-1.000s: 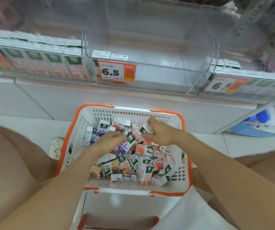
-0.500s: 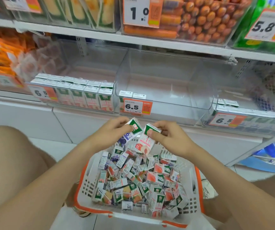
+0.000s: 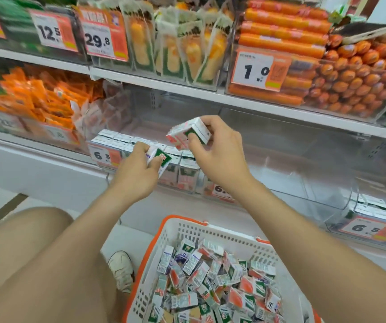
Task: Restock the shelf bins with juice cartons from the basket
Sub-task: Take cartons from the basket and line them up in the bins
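**Both hands lifted from basket to shelf, one juice carton in each**

Half a second earlier the hands were just above the basket; they had since risen to the height of the lower shelf, and the view had tipped upward with them. That put the pick-up behind them, so placing looked like the next step.

The right hand gripped the right carton with fingers curled round its far end. It lay tilted, its long axis running from lower left to upper right, the red-and-white end lowest. The left hand pinched the left carton, mostly hidden by fingers, a green-labelled corner poking out to the right; its long axis could not be told.

Both cartons hung in front of the left bin, which had a row of upright cartons. The middle bin beside it looked nearly empty. The basket sat below, well apart, heaped with cartons.
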A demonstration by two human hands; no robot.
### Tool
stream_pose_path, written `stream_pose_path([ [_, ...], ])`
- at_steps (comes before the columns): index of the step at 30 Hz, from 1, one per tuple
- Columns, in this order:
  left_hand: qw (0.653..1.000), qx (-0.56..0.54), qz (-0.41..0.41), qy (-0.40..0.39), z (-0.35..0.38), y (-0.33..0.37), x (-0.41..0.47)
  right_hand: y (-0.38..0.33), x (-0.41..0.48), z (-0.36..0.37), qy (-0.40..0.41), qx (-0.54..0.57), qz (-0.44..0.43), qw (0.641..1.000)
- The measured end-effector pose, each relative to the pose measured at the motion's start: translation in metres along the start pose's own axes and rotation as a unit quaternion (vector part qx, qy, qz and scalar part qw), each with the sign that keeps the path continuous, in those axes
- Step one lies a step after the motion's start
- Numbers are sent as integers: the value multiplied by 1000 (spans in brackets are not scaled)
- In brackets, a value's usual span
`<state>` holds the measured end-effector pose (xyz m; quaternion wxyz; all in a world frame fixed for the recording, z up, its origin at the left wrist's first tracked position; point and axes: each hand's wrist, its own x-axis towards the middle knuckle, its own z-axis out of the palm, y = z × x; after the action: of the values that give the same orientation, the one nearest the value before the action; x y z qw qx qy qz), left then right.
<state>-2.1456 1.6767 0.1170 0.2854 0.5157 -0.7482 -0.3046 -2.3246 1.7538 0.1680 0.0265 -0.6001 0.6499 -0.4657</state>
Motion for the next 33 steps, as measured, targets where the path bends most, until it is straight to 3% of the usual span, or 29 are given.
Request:
stream_pose_path([
  [4,996,-30,-32,72,-17,-11,21,-1,49,60,-56,-83,-78,992],
  [8,987,-57,-68,135,-18,-25,34,-2,93,126,-96,-137,-84,982],
  [14,938,-233,-129,220,4,-35,31,-4,152,209,-194,-127,-14,973],
  [18,918,-288,-168,214,12,-36,31,-7,175,243,-261,-97,35,960],
  [22,905,-314,-182,223,16,-36,33,-3,176,244,-344,-106,47,932],
  [26,900,-330,-186,216,17,-34,33,2,173,226,-371,-120,45,920],
  [29,900,-327,-189,218,13,-27,31,-7,162,199,-350,-123,18,928],
  [33,897,-370,-152,188,11,-13,20,-19,121,137,-265,-30,-24,964],
])
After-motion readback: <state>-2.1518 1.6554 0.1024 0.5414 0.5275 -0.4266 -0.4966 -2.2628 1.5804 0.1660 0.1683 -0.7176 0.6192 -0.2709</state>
